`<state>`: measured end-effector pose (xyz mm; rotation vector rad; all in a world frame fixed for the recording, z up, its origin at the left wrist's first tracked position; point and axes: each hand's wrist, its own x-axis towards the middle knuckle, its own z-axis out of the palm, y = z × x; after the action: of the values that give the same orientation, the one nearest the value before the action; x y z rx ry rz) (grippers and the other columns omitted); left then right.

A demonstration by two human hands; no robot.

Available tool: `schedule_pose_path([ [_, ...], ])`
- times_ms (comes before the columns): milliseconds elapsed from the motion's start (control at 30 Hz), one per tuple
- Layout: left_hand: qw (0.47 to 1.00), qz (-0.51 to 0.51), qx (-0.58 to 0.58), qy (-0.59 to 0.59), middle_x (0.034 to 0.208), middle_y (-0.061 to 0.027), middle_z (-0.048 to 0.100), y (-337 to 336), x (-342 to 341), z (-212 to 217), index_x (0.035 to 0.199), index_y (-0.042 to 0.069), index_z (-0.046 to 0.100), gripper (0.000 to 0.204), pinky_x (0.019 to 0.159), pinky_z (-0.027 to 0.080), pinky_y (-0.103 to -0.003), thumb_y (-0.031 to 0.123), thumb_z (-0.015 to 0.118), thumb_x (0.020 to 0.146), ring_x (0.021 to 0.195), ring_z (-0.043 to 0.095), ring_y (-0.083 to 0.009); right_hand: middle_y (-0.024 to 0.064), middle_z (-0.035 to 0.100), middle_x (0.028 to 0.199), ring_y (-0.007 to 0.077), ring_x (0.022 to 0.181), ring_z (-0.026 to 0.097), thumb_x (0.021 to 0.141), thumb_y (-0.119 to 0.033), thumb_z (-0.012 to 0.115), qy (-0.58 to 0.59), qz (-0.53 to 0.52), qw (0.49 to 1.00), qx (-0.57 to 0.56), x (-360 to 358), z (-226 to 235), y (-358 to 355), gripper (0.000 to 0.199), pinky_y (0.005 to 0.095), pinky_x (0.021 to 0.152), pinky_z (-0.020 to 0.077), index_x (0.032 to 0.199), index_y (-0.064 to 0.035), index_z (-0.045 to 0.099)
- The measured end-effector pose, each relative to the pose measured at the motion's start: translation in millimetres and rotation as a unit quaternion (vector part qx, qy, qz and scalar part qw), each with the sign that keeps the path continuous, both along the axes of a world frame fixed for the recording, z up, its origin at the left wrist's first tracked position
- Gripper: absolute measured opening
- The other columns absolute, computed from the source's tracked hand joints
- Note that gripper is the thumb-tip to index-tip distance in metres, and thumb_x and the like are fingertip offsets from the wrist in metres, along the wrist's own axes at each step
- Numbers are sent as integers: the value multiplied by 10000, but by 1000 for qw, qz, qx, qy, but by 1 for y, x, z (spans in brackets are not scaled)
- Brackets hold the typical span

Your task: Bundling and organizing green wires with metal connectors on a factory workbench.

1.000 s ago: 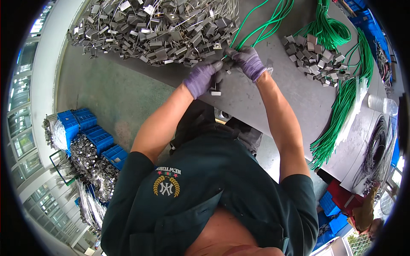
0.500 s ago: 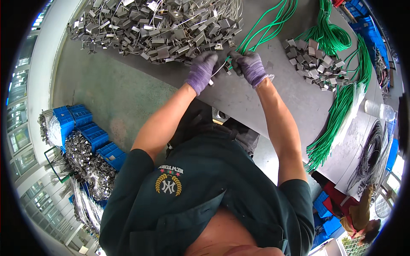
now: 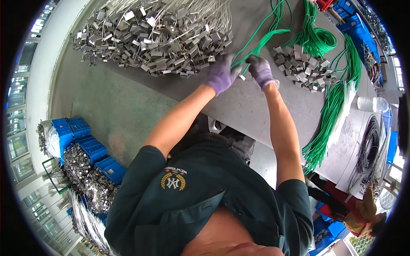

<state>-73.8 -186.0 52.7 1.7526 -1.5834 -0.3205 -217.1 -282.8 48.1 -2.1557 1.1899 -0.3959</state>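
Since the earlier frame, the left hand point(image 3: 222, 76) has moved rightward, away from the pile of metal blocks point(image 3: 149, 47) and closer to the right hand point(image 3: 259, 70); the green wires point(image 3: 265, 41) between them have swung into a blurred sweep. Head view, sole view supplied: both hands wear purple gloves with dark fingers and work above the grey bench point(image 3: 243, 106). The green wires run from the far side of the bench down to the fingers, their near ends between the two hands. A small pale piece point(image 3: 242, 77) shows in the same gap. Left grip: fingers blurred beside the wires; cannot tell whether closed on them. Right grip: fingers bent at the wires; closure not verifiable. To the right lie a smaller cluster of metal blocks point(image 3: 305, 68) and a long green bundle point(image 3: 329, 123), both apart from the hands. Judged step in hand: handling the wire ends. The next move appears to call for a steady pinch, with loose strands kept from snagging on neighbouring blocks.
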Motion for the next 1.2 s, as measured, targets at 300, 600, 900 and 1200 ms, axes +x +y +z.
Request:
schedule_pose_path([
  [300, 987, 8, -159, -21, 946, -101, 594, 90, 99, 109, 963, 46, 577, 190, 784, 456, -317, 163, 575, 813, 876, 571, -229, 181, 614, 799, 365, 825, 559, 874, -408, 299, -13, -37, 999, 36, -41, 11, -20, 484, 406, 765, 423, 771, -56, 615],
  [600, 991, 130, -6, -14, 856, -68, 618, 93, 236, 152, 971, 25, 597, 230, 648, 447, -230, 186, 594, 806, 747, 559, -118, 166, 605, 924, 357, 846, 569, 836, -336, 471, 97, -118, 988, -26, -24, -45, -6, 288, 432, 726, 452, 953, -100, 589],
  [900, 952, 142, 200, -181, 811, -158, 625, 20, 209, 162, 907, 5, 617, 295, 719, 464, -331, 271, 587, 784, 720, 595, -248, 127, 597, 860, 347, 722, 580, 829, -288, 498, 26, -171, 963, -208, -25, -66, 14, 203, 437, 593, 470, 887, -110, 577],
  [1200, 856, 54, 269, -438, 722, -210, 610, -16, 214, 160, 738, 27, 663, 149, 639, 501, -359, 112, 546, 701, 694, 620, -291, 126, 594, 830, 337, 686, 582, 830, -268, 498, -7, -169, 955, -243, -27, -68, 16, 179, 429, 563, 473, 867, -114, 581],
])
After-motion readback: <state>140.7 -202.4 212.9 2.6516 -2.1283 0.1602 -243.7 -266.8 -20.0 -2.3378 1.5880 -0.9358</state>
